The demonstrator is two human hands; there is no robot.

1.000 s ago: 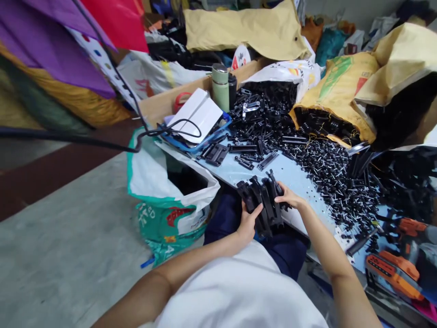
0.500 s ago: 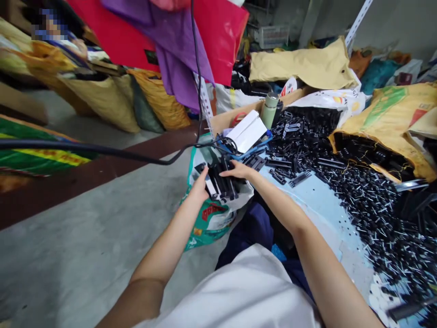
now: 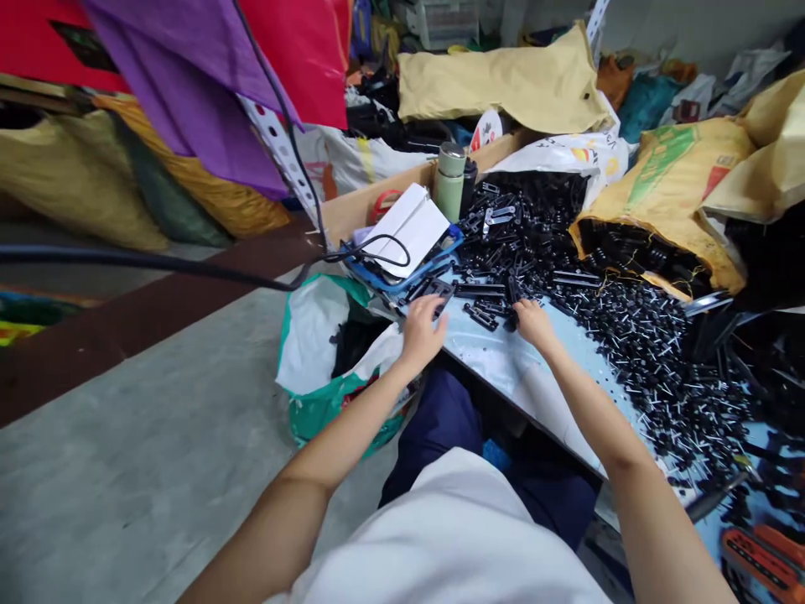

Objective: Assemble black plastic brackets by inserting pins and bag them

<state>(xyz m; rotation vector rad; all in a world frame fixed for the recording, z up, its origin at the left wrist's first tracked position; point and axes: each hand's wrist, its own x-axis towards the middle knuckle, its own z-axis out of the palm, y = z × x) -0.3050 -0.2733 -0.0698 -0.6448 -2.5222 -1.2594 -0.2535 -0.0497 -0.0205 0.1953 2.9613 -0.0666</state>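
Apparently at a picking-up step: a broad black part (image 3: 444,294) lying on the tabletop (image 3: 484,348), in front of the green flask (image 3: 449,184), and a narrow black part (image 3: 514,288) in front and to the right of that flask. At the broad part, left hand (image 3: 423,334) with fingers curved and thumb apart, not clenched; cannot tell about firm contact. At the near end of the narrow part, right hand (image 3: 533,323) with fingers bent; cannot tell whether grasping or merely touching. Probably calls for closing the left fingers round the broad part and settling the right ones without dragging anything else along.

In front and to the left of the flask, a blue tray (image 3: 418,275) under a white box (image 3: 406,226), with a black cord (image 3: 126,258) looping across, perhaps liable to snag. Right of the flask, a heap of black pieces (image 3: 541,231), crowding the narrow part; farther right, scattered small screws (image 3: 654,361) and an open yellow sack (image 3: 679,168). Below left of the flask, beside the tabletop, an open white-and-green sack (image 3: 314,335).
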